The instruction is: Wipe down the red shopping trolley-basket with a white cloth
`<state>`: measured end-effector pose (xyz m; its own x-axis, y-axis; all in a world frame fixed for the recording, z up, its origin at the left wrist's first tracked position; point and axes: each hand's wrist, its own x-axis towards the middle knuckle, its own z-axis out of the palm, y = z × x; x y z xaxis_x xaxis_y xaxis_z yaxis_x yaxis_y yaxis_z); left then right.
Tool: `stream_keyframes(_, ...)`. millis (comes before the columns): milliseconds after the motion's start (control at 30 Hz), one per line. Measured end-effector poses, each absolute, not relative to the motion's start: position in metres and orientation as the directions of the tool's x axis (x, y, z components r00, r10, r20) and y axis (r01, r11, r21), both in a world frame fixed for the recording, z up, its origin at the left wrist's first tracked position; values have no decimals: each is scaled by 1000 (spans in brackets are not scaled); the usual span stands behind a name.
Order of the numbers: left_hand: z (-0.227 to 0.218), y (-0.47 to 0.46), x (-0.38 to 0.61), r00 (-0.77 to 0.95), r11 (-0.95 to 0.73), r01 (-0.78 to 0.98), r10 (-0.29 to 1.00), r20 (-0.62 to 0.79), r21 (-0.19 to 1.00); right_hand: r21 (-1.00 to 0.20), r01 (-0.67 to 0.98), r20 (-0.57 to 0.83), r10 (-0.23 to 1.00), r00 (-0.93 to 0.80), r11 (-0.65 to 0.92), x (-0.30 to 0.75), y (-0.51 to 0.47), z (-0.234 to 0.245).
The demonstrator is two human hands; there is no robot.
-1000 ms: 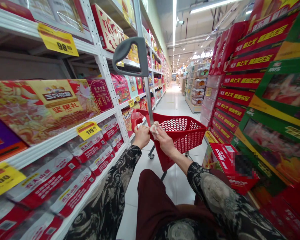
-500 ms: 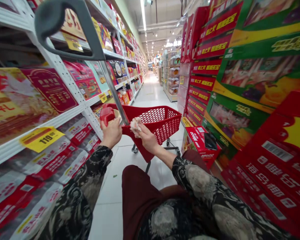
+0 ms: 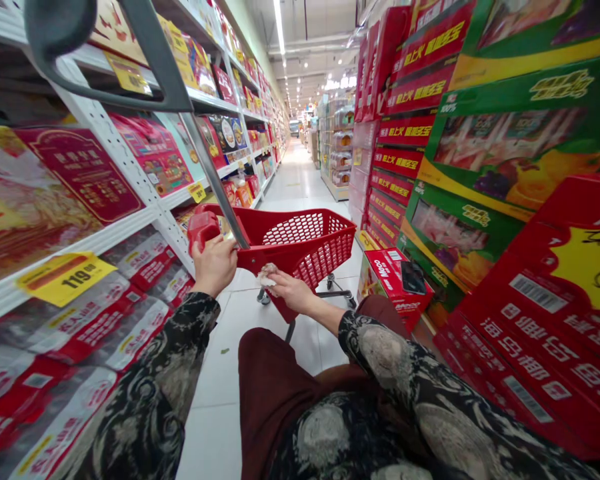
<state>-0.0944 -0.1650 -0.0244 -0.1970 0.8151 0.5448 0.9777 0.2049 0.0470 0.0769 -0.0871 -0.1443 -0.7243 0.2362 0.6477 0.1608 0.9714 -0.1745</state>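
Observation:
In front of me stands a red plastic shopping cart (image 3: 307, 263) with a perforated basket. A metal pole (image 3: 215, 179) rises from its near end to a grey handle (image 3: 167, 67) at the upper left. My left hand (image 3: 215, 265) is closed on the red rim at the cart's near left corner, beside a raised red piece (image 3: 201, 225). My right hand (image 3: 293, 292) pinches a crumpled, soiled white tissue (image 3: 267, 273) against or very close to the cart's near outer side, below the rim. Its fingertips are partly covered by the tissue.
White shelves (image 3: 145, 217) with boxed goods and a yellow price tag (image 3: 66, 277) line the left. Stacked red cartons (image 3: 545, 333) and green cartons (image 3: 510, 150) rise on the right. A phone (image 3: 413, 277) lies on a red box (image 3: 390, 270) beside my knee.
My right hand has moved the tissue down from near the pole's base to the cart's side. My left hand keeps its hold on the rim. The view has shifted slightly.

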Motion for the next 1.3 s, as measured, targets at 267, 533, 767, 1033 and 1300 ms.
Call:
stream_keyframes(267,-29,-162,-90,-181,177,982,772,609,67,-300,322,712,436,-551,898,50,-84,-56)
stream_keyframes(533,-32,-160,-89,-158,151,986,755,637,65,-421,435,578,605,-548,796,80,-45,-93)
stream_keyframes(767,-25,-161,-83,-269,201,963,710,651,179,-341,234,806,411,-425,911,62,-42,-56)
stream_keyframes(1033,-25,-166,-86,-308,325,941,713,630,92,131,155,906,-54,-421,979,20,-52,94)
stream_keyframes(1300,-32,-170,-90,-285,282,954,733,618,105,421,33,662,-282,-694,906,42,-43,20)
